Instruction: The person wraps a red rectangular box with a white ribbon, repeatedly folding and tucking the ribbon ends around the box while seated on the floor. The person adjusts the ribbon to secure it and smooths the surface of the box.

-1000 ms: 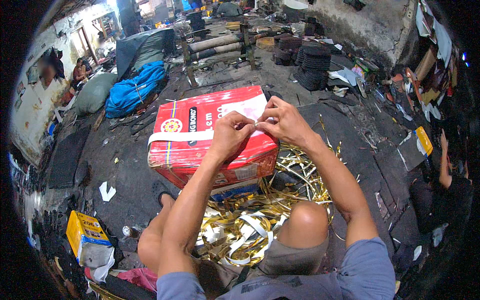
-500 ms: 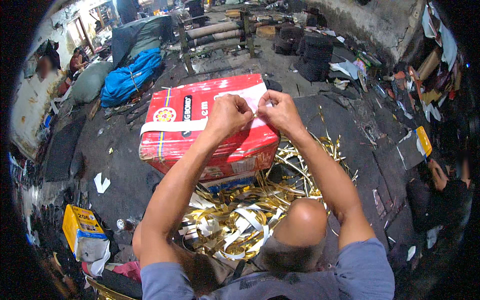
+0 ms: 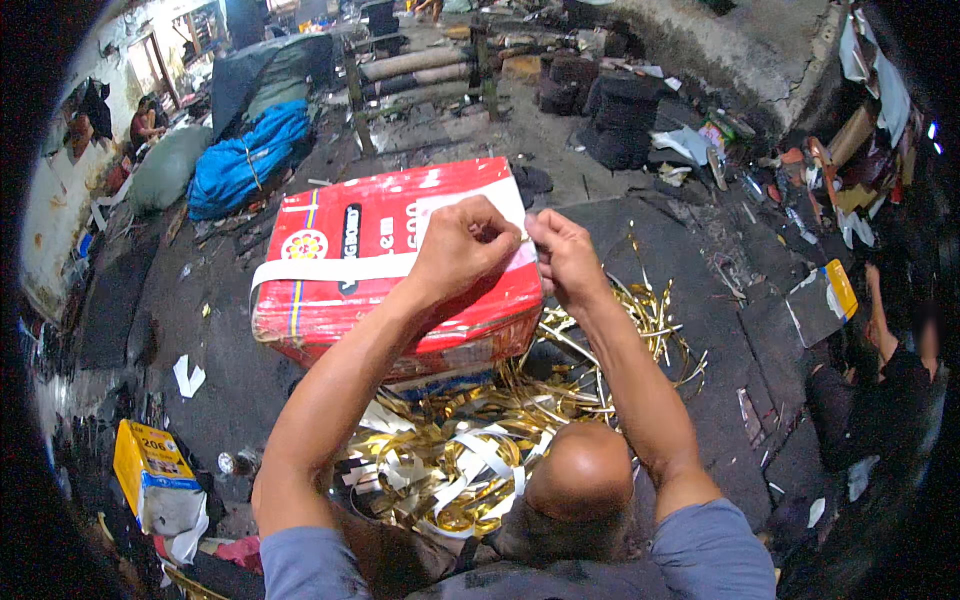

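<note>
The red carton (image 3: 385, 265) rests on the dark floor (image 3: 700, 300), wrapped by a white strap (image 3: 330, 268). Left hand (image 3: 462, 250) and right hand (image 3: 562, 255) meet above its right end, each grip pinched closed on the strap end. Gold and white strips (image 3: 480, 440) lie heaped beside the carton, toward the person.

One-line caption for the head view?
Both hands, left and right, pinch a white strap across a red box above gold ribbon scraps.
</note>
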### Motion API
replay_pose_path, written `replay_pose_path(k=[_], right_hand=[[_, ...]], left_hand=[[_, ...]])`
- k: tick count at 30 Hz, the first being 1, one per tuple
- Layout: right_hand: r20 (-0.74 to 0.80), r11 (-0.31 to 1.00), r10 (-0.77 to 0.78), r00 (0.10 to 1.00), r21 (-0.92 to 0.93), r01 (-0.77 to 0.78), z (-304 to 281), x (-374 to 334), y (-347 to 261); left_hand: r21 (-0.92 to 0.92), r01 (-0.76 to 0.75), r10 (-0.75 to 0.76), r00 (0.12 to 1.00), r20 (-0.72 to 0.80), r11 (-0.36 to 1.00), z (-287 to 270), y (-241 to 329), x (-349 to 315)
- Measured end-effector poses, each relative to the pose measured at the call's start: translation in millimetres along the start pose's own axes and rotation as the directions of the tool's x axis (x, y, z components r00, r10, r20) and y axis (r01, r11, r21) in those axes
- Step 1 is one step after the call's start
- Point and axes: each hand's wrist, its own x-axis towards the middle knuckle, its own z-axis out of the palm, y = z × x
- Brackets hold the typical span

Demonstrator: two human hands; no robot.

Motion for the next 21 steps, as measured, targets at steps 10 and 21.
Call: replay_pose_path(k=[10, 21], right_hand=[[0.065, 0.929, 0.182, 0.981, 0.316, -0.193, -18, 0, 14], [-0.085, 0.480, -0.497, 0.863, -0.856, 0.192, -5, 65, 2]], left_hand=[[-0.017, -0.008, 0.008, 1.000, 0.003, 1.000, 6, 3, 8], [-0.011, 0.021, -0.021, 1.000, -0.005, 1.000, 0, -7, 8]])
